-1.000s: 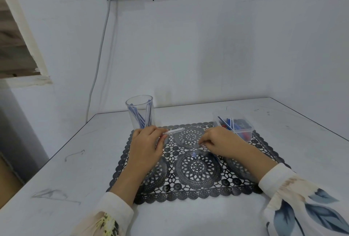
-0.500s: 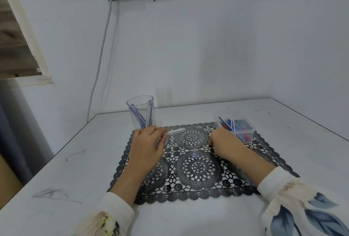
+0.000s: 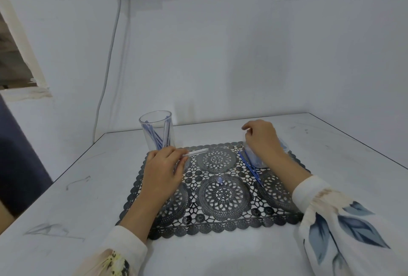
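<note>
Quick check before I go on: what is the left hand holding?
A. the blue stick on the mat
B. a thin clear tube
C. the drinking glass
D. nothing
B: the left hand pinches the clear tube just in front of the glass, while the blue stick lies loose on the mat.

Left hand (image 3: 164, 166), right hand (image 3: 262, 137): fingers curled.

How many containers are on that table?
2: a glass at the mat's back left corner, and a clear box under the right hand, mostly hidden.
</note>
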`<state>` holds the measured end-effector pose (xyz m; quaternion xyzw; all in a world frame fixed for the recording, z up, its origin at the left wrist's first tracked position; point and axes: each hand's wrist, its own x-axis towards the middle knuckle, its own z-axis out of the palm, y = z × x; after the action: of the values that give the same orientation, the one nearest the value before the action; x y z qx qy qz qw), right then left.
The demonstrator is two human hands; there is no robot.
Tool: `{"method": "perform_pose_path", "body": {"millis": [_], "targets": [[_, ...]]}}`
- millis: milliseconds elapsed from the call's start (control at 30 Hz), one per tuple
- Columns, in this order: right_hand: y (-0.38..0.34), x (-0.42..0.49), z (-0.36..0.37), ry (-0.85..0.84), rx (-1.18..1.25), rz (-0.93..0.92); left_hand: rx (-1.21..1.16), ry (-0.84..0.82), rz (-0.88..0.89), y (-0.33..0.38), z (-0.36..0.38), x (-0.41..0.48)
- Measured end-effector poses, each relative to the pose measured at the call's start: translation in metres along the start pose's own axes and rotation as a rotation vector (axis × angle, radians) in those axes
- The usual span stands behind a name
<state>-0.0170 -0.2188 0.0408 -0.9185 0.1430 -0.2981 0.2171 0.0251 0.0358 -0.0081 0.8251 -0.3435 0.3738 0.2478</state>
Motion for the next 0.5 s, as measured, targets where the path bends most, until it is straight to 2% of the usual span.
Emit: {"method": "perform_pose_path", "body": {"millis": [100, 200, 500], "targets": [[0.012, 0.017, -0.006, -0.118, -0.108, 0.149, 0.015, 0.005, 0.002, -0.001, 0.0, 0.0], [0.016, 0.022, -0.011, -0.231, -0.225, 0.207, 0.027, -0.001, 0.008, -0.003, 0.0, 0.001], [0.026, 0.03, -0.003, -0.301, -0.313, 0.25, 0.03, -0.004, 0.038, -0.004, 0.005, 0.001]]}}
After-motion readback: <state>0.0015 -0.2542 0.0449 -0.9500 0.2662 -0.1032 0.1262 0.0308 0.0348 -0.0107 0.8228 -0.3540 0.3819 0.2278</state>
